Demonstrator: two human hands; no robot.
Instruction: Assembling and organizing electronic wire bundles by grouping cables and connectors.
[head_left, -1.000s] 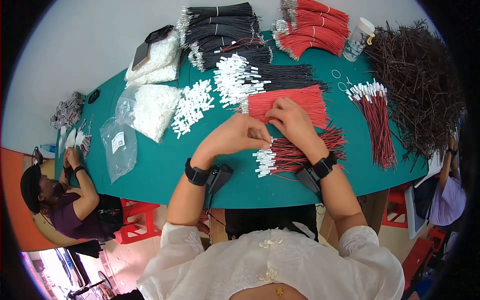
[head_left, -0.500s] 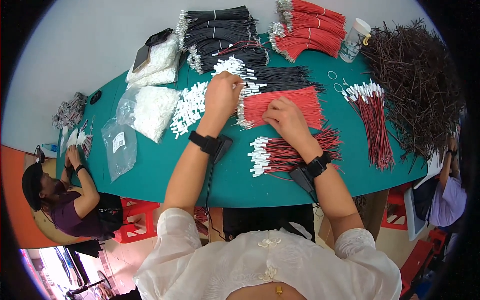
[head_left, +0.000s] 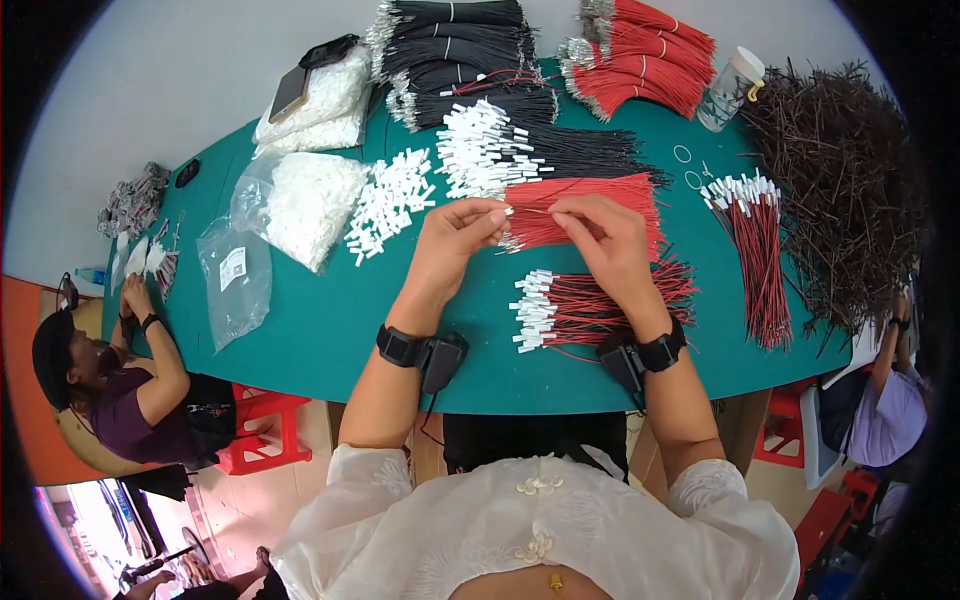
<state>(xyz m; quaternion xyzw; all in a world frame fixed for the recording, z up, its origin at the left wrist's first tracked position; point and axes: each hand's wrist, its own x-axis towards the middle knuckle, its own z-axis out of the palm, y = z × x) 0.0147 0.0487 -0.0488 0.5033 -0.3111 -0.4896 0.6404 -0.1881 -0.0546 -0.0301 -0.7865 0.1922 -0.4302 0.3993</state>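
Head view: over the green desk (head_left: 330,330), the left hand (head_left: 450,235) pinches a small white plastic connector (head_left: 497,210), while the right hand (head_left: 600,235) pinches a thin red wire (head_left: 535,211), both just above the loose red wire bundle (head_left: 590,205). To seat it well, I'd line the tip up straight. Wrists are raised, fingertips nearly meeting.

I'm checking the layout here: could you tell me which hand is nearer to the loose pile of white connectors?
Left. The left hand sits just right of the white connectors; the right hand is farther right, over the red wires.
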